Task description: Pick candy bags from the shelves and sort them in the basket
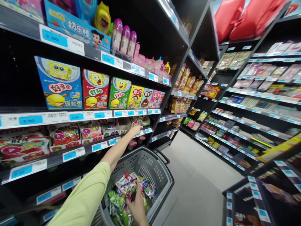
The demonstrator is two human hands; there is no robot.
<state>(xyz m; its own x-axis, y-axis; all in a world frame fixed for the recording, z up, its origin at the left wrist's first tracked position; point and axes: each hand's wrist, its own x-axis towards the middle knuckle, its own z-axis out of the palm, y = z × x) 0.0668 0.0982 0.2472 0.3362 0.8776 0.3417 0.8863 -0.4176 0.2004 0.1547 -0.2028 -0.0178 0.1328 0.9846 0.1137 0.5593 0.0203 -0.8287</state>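
The fingers of the right hand (137,205) are grasping a purple packet (132,193) inside the gray basket (173,182). The left hand (135,128) is touching small packets (137,118) on the shelf (88,150); whether it is gripping, I cannot tell. Bags (63,135) nearby are reading "QQ"; above, 好多鱼 boxes (96,89) are standing over "3.90" labels (76,116).

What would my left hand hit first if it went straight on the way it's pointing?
Probably the small snack packets just beyond your left hand; they may be touching, though depth is unclear.
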